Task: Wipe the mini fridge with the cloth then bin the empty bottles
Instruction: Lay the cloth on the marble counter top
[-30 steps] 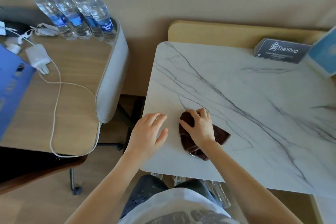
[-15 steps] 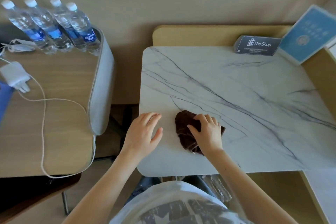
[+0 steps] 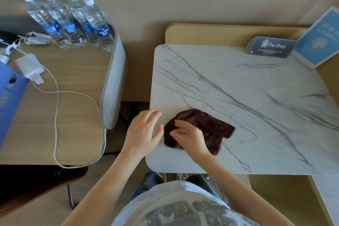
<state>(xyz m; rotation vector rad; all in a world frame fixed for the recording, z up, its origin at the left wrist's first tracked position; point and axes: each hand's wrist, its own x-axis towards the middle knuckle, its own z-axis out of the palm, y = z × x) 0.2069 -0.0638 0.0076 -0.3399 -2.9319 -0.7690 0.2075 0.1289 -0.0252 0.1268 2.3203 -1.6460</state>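
Observation:
A dark brown cloth (image 3: 211,126) lies on the white marble-patterned top (image 3: 238,88), near its front left corner. My right hand (image 3: 190,137) sits on the cloth's left part, with bent fingers and thumb bunching the fabric. Just left of it, my left hand (image 3: 143,132) rests flat and open on the marble edge. Several clear water bottles (image 3: 73,24) with blue labels and white caps stand upright at the back of the wooden desk (image 3: 73,124), far from both hands. Something of clear plastic (image 3: 238,178) shows below the top's front edge.
A white charger (image 3: 30,68) and its cable lie on the desk beside a blue folder (image 3: 9,101). A grey padded edge (image 3: 113,82) borders the desk on the right. A "The Shop" card (image 3: 271,47) and a blue sign (image 3: 319,40) stand at the marble's back right.
My right hand has slid left over the cloth toward my left hand, and the cloth now trails out to the right. My left hand has stayed on the marble edge.

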